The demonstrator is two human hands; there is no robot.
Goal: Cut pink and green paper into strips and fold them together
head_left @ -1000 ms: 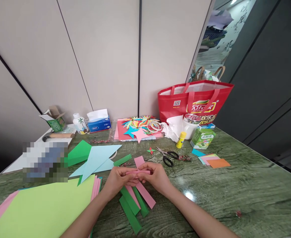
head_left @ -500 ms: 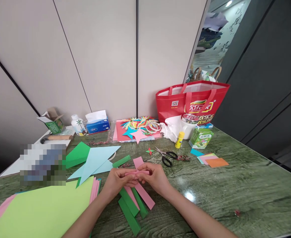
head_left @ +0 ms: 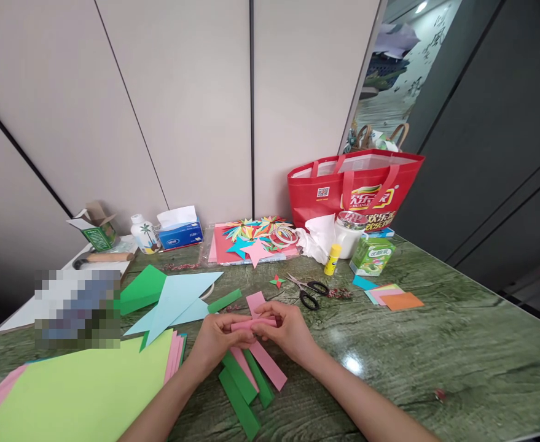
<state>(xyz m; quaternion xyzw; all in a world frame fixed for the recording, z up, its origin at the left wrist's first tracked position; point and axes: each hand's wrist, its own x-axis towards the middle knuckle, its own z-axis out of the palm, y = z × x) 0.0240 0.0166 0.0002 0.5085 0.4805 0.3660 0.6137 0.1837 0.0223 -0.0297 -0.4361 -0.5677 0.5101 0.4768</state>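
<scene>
Between my fingertips is a small folded pink paper strip (head_left: 253,323), held level just above the table. My left hand (head_left: 217,337) pinches its left end, and my right hand (head_left: 284,328) grips the right end, with both thumbs close together at its middle. Under my hands lie several loose green paper strips (head_left: 239,402) and pink paper strips (head_left: 270,366), partly covered by my fingers. A green strip (head_left: 224,301) rests just beyond my left hand. Past my right hand are black-handled scissors (head_left: 309,293), lying with their blades slightly apart, and a small red-green paper star (head_left: 277,281).
Large coloured sheets (head_left: 80,387) and pale blue paper (head_left: 182,298) lie on the left. Farther back stand a tissue box (head_left: 180,235), a glue stick (head_left: 332,259), a white jar (head_left: 349,236), a green carton (head_left: 372,256) and a red bag (head_left: 320,196). Small coloured papers (head_left: 403,299) lie right.
My thumbs have shifted slightly along the folded pink strip, which stays in both hands. The view has moved a little; the other things lie as before.
</scene>
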